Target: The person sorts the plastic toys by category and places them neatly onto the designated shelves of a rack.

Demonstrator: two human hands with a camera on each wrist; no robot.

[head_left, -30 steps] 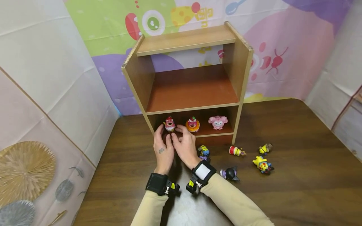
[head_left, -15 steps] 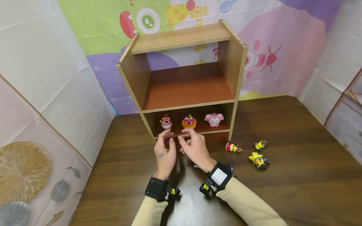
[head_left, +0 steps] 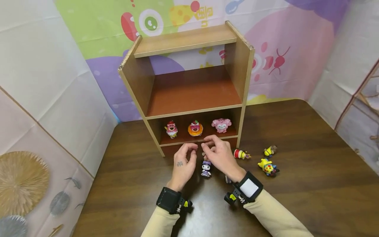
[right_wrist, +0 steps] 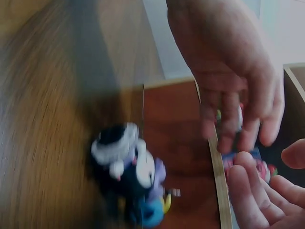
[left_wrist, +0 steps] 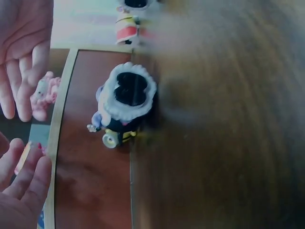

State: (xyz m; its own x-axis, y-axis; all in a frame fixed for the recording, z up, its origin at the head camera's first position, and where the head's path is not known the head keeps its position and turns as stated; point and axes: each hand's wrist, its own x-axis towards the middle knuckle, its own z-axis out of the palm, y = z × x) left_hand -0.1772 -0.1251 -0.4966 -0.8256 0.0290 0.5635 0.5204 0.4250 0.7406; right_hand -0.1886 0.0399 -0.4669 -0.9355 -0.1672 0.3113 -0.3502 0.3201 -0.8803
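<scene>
Holding left hand [head_left: 182,168] and right hand [head_left: 223,159] empty and loosely curved near the purple-and-white figurine [head_left: 206,169] on the desk [head_left: 124,187].

Makeshift curtained booth, prob. indoors: cartoon-print bkdrop [head_left: 189,14], pale side drapes [head_left: 50,59], wood-look tbl [head_left: 308,141].

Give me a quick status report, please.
Left hand, right hand: both empty. Three small pink figurines on brown wooden lower shelf. Small purple-and-white figurine unheld on dark wooden table; in head view, right hand partly hides another figurine.
</scene>
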